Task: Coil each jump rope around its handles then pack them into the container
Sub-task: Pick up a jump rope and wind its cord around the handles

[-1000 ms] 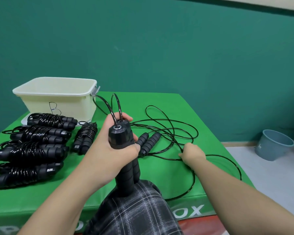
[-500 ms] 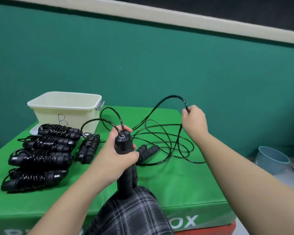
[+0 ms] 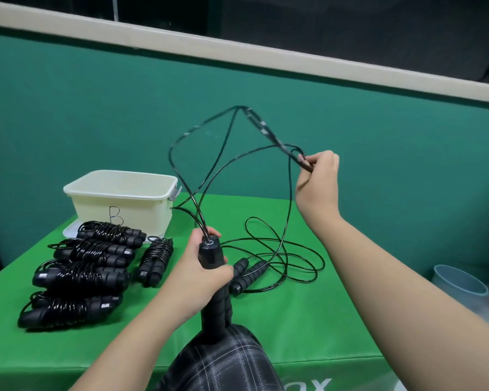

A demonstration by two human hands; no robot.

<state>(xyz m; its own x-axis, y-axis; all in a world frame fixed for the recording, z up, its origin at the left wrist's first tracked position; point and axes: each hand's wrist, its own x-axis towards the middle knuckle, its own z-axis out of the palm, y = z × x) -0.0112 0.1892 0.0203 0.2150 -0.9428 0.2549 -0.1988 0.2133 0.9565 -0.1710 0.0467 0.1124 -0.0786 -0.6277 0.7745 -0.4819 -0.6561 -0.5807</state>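
Note:
My left hand (image 3: 194,273) grips a pair of black jump rope handles (image 3: 215,294) held upright, their lower ends resting on my knee. Their black cord (image 3: 209,170) rises in long loops to my right hand (image 3: 318,176), which pinches the cord high above the table. A second jump rope (image 3: 244,273) lies uncoiled on the green table (image 3: 308,320), its cord spread in loops to the right. Several coiled jump ropes (image 3: 79,266) lie in a group at the left. The cream container (image 3: 122,201) stands behind them.
A container lid (image 3: 68,230) lies under the cream box at the table's back left. A blue-grey bucket (image 3: 458,286) stands on the floor at the right. A green wall runs behind the table. My plaid-clad knee (image 3: 218,362) is at the front edge.
My right hand picked the cord up from the table and lifted it up and to the right, drawing the loops into the air. The left hand kept its grip on the handles.

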